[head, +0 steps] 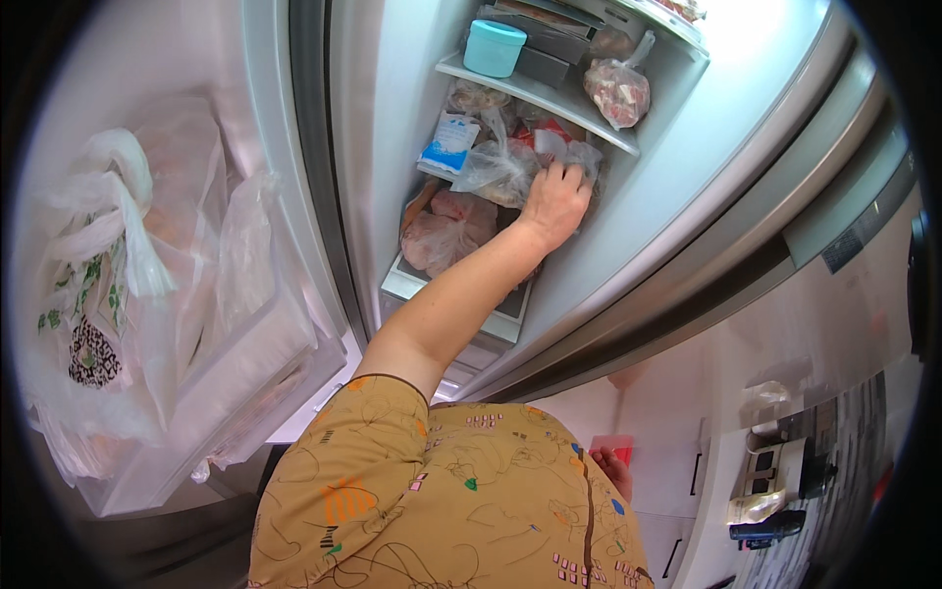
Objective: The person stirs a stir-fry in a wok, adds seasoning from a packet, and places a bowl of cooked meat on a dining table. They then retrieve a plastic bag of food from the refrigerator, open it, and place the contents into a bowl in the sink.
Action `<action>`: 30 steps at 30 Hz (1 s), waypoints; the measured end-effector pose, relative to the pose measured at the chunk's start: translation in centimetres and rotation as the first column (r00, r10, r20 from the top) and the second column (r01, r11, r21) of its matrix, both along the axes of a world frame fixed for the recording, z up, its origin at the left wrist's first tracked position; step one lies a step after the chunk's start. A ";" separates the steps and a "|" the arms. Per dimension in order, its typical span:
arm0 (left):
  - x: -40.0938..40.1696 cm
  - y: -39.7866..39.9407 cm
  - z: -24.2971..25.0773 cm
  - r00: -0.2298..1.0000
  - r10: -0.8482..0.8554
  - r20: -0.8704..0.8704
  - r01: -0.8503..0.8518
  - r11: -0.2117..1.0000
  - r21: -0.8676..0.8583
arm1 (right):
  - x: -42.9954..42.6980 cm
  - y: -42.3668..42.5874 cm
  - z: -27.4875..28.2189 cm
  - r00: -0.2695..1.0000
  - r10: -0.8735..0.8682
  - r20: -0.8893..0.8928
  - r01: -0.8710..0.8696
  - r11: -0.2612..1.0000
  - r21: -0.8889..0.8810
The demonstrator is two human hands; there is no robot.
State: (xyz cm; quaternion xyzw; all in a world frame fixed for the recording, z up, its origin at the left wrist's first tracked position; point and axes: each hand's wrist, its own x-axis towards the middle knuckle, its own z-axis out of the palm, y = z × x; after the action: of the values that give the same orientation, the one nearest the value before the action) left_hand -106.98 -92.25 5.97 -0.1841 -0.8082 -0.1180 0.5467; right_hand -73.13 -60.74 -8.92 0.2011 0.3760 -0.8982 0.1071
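My left hand [557,199] reaches into the open freezer compartment, fingers curled over a clear plastic bag [585,156] at the right of the middle level. Its fingertips are hidden in the plastic. Just left of the hand lies a knotted clear bag [500,173] of food, with a blue-and-white packet [450,141] beyond it. Red-and-white packaging [548,135] shows behind these bags. Below, a bag of pale pink raw meat [452,228] rests in the lower drawer [412,276]. My right hand is out of view.
A light-blue lidded tub [494,48] and a bag of meat chunks [618,88] sit on the upper shelf [544,103]. The opened door's bin [243,368] at left holds bulky white plastic bags [140,221]. A bare foot [617,471] shows by a red object [614,444]. Cabinets [666,471] stand at right.
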 end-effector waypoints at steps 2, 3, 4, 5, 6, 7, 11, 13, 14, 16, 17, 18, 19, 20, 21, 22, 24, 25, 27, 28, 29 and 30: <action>1.3 -0.4 -0.6 0.999 -0.025 -0.030 0.025 1.000 0.018 | -0.2 -1.6 0.7 0.999 -0.028 0.047 0.025 0.998 0.056; 2.0 -0.6 -0.6 0.997 -0.044 -0.062 0.046 0.998 0.041 | -0.3 -1.8 0.8 0.999 -0.032 0.044 0.030 0.998 0.055; 2.4 -0.8 -1.0 0.997 -0.047 -0.064 0.050 0.998 0.040 | -0.4 -1.9 0.8 0.999 -0.021 0.044 0.019 0.999 0.047; 2.7 -1.0 -1.5 0.994 -0.104 -0.046 0.107 0.992 0.069 | -0.5 -2.0 0.8 0.999 -0.009 0.044 0.007 0.999 0.038; 2.9 -1.3 -2.0 0.987 -0.155 -0.028 0.157 0.982 0.100 | -0.6 -2.0 1.0 0.999 -0.006 0.044 0.005 0.999 0.039; 3.1 -1.6 -2.5 0.988 -0.152 -0.028 0.154 0.983 0.101 | -0.7 -1.9 1.3 0.999 0.016 0.041 -0.016 1.000 0.002; 3.7 -2.6 -3.4 0.933 -0.359 -0.007 0.359 0.933 -0.030 | -0.8 -2.0 1.3 0.997 0.050 0.066 -0.049 0.999 -0.017; 3.6 -2.5 -3.2 0.913 -0.388 -0.124 0.385 0.921 -0.052 | -1.2 -2.3 1.4 0.993 0.077 0.091 -0.080 0.996 0.032; 3.9 -2.6 -3.5 0.922 -0.369 -0.115 0.366 0.930 -0.047 | -1.2 -2.4 1.4 0.990 0.096 0.106 -0.104 0.992 0.077; 3.9 -2.7 -3.6 0.930 -0.362 -0.056 0.363 0.932 0.000 | -1.4 -2.4 1.6 0.989 0.104 0.110 -0.111 0.992 0.064; 3.9 -2.7 -3.6 0.932 -0.363 0.002 0.362 0.931 0.045 | -1.4 -2.4 1.7 0.988 0.108 0.112 -0.114 0.992 0.048; 4.2 -2.5 -3.2 0.932 -0.362 0.005 0.361 0.931 0.046 | -1.5 -2.3 1.4 0.987 0.108 0.115 -0.114 0.992 0.049; 4.4 -2.2 -2.7 0.932 -0.359 0.043 0.345 0.919 0.190 | -1.5 -2.0 0.8 0.991 0.090 0.098 -0.097 0.993 0.070; 4.5 -1.7 -2.1 0.929 -0.362 0.082 0.317 0.890 0.328 | -1.5 -1.7 0.5 0.994 0.069 0.082 -0.077 0.993 0.091; 4.8 -1.6 -1.2 0.930 -0.358 0.086 0.313 0.892 0.327 | -1.6 -1.9 0.7 0.994 0.074 0.085 -0.081 0.993 0.088; 4.9 -1.5 -0.4 0.944 -0.288 0.160 0.210 0.900 0.383 | -1.8 -2.2 1.1 0.989 0.110 0.101 -0.115 0.992 0.044; 3.8 -0.8 0.0 0.927 -0.218 0.305 0.055 0.885 0.463 | -2.2 -3.0 1.8 0.981 0.147 0.123 -0.148 0.989 -0.004; 3.3 -0.6 0.4 0.921 -0.223 0.318 0.055 0.885 0.462 | -2.3 -3.3 1.8 0.980 0.156 0.121 -0.158 0.987 0.008; 2.1 -0.4 1.5 0.788 -0.201 0.583 -0.016 0.939 0.344 | -2.4 -3.7 1.9 0.977 0.163 0.135 -0.168 0.986 0.020; 1.2 0.1 1.6 0.777 -0.205 0.595 -0.019 0.938 0.347 | -2.4 -3.8 1.9 0.978 0.169 0.122 -0.170 0.985 0.003; 0.3 0.5 1.8 0.740 -0.127 0.661 -0.086 0.956 0.280 | -2.3 -3.8 1.8 0.979 0.174 0.108 -0.173 0.985 -0.015; -0.5 0.8 2.1 0.701 -0.049 0.711 -0.142 0.968 0.206 | -2.3 -3.8 1.7 0.980 0.168 0.104 -0.170 0.985 0.005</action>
State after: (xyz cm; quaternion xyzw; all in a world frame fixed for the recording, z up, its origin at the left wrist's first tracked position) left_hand -107.50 -91.45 8.11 -0.0347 -0.9396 -0.2648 0.2139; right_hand -75.44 -64.57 -7.17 0.2155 0.3918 -0.8716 0.2010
